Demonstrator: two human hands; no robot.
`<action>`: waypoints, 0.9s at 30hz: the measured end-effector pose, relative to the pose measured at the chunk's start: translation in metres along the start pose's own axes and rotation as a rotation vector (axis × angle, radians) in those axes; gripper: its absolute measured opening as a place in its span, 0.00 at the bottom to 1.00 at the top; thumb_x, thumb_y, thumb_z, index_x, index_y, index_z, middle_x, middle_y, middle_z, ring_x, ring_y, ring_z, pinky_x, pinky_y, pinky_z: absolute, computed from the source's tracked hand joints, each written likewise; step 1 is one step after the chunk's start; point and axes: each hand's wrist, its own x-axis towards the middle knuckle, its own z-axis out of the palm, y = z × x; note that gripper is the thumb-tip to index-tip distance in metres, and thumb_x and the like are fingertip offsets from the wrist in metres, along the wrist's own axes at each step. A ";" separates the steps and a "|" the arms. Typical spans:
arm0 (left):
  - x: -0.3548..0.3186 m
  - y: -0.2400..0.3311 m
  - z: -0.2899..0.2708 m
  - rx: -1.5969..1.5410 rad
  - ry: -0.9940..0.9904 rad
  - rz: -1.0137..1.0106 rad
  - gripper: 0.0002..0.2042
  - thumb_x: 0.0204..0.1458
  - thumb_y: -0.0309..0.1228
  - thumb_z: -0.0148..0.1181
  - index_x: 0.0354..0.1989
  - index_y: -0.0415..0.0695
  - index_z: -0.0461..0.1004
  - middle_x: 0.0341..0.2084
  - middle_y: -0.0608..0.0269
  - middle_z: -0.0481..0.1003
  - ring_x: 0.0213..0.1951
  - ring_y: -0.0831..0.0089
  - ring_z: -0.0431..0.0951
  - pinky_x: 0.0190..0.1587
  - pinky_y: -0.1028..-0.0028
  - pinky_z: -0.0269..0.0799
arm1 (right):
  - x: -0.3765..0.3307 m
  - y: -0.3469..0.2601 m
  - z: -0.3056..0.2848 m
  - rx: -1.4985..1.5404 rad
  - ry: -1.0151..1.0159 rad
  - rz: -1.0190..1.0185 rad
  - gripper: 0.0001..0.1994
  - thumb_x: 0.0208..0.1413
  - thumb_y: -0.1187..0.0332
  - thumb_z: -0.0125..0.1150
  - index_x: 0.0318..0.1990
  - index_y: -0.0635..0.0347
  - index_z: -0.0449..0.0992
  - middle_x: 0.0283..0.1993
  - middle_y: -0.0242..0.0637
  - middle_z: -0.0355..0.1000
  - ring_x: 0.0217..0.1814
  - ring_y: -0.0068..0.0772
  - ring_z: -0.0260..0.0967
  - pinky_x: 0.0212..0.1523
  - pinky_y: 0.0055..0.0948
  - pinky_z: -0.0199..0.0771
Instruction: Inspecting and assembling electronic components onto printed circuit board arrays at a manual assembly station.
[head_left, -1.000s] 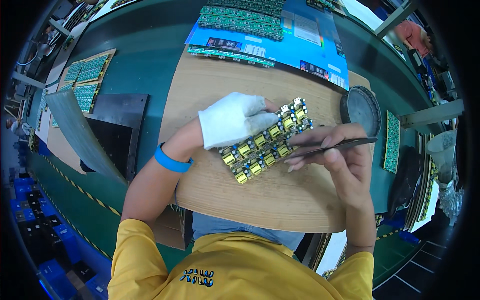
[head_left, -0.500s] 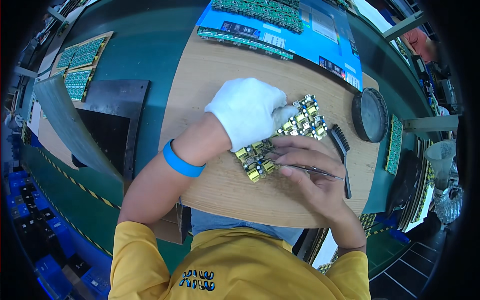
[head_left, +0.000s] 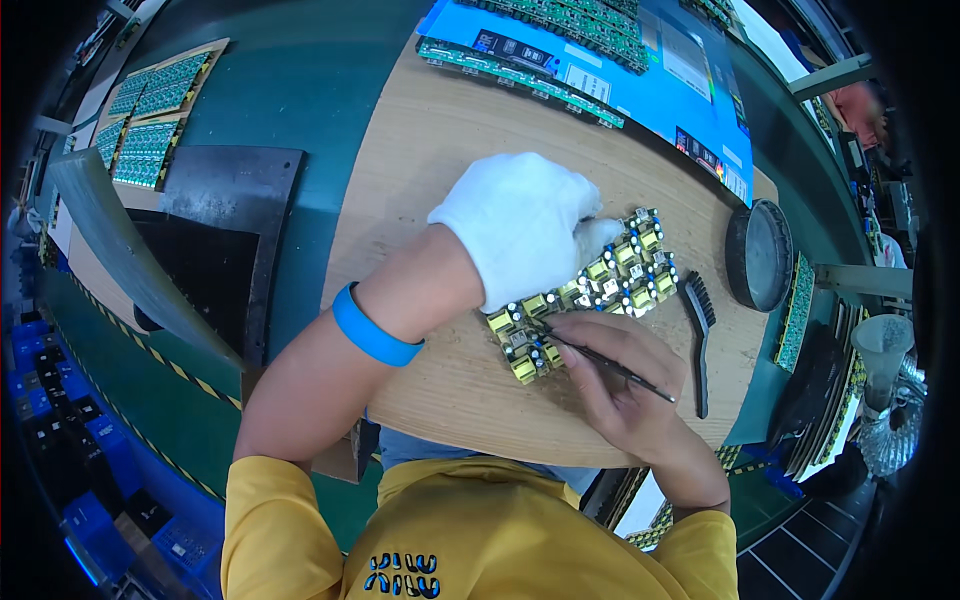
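Note:
A panel of small circuit boards [head_left: 600, 285] with yellow parts lies on the wooden work board [head_left: 440, 180]. My left hand [head_left: 520, 225], in a white glove, presses down on the panel's upper left part. My right hand [head_left: 615, 385], bare, grips thin black tweezers [head_left: 600, 358] whose tip touches the panel's lower left end. A blue band [head_left: 372, 330] circles my left wrist.
A black brush [head_left: 700, 335] lies just right of the panel. A round black dish [head_left: 758, 255] sits at the board's right edge. Rows of green boards on a blue sheet [head_left: 640, 70] fill the far side. A black mat [head_left: 215, 250] and more green boards [head_left: 150, 120] lie left.
The brush that my right hand held one second ago now lies on the board. My right hand has taken up tweezers and brought their tip to the panel's near end. My left hand stays on the panel.

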 end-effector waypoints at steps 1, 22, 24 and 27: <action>0.000 0.000 0.000 -0.002 -0.001 -0.002 0.18 0.58 0.45 0.59 0.27 0.43 0.82 0.24 0.47 0.80 0.31 0.47 0.82 0.38 0.53 0.78 | 0.000 0.001 0.001 -0.008 0.004 -0.012 0.12 0.52 0.83 0.68 0.45 0.68 0.81 0.45 0.46 0.81 0.44 0.41 0.81 0.44 0.32 0.82; -0.004 0.023 -0.011 0.050 -0.234 -0.146 0.24 0.55 0.54 0.65 0.31 0.41 0.79 0.25 0.49 0.79 0.32 0.48 0.81 0.35 0.56 0.76 | -0.015 -0.002 0.000 0.189 0.097 -0.009 0.15 0.51 0.84 0.69 0.48 0.72 0.77 0.44 0.49 0.81 0.43 0.39 0.82 0.44 0.29 0.82; -0.005 0.024 -0.015 -0.044 -0.236 -0.171 0.25 0.55 0.56 0.64 0.30 0.41 0.79 0.25 0.48 0.79 0.32 0.48 0.82 0.35 0.57 0.76 | -0.019 -0.002 0.002 0.228 0.124 -0.024 0.14 0.52 0.84 0.69 0.47 0.71 0.77 0.44 0.50 0.81 0.43 0.39 0.82 0.45 0.29 0.82; -0.005 0.013 -0.006 -0.186 -0.212 -0.172 0.26 0.55 0.56 0.64 0.32 0.40 0.80 0.24 0.47 0.79 0.32 0.47 0.81 0.35 0.57 0.75 | -0.022 -0.005 -0.001 0.310 0.181 -0.050 0.13 0.52 0.84 0.69 0.45 0.70 0.77 0.45 0.52 0.81 0.44 0.40 0.83 0.46 0.30 0.82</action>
